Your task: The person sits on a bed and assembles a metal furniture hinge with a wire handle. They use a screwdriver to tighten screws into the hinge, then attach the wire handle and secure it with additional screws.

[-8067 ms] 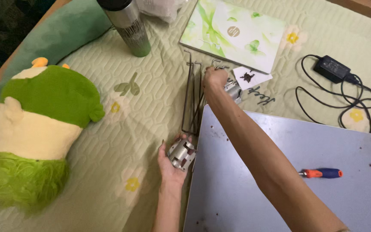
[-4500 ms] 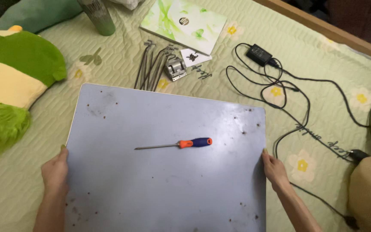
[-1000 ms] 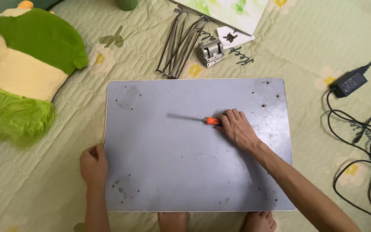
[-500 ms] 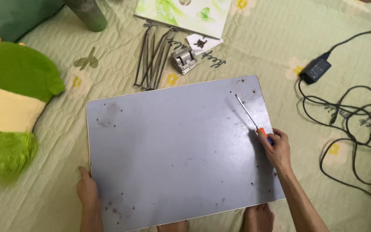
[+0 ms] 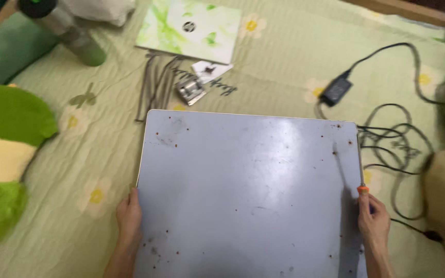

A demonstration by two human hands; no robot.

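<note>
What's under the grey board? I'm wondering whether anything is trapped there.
The grey board lies on the green quilt; only quilt shows around its edges. Anything beneath is covered.

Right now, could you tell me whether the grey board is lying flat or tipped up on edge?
Flat. The grey board lies face-up on the green quilt, with the left hand and right hand at its side edges.

The right hand (image 5: 373, 221) hides the screwdriver (image 5: 361, 175) handle; the grey board (image 5: 248, 195) runs off the bottom edge.
</note>
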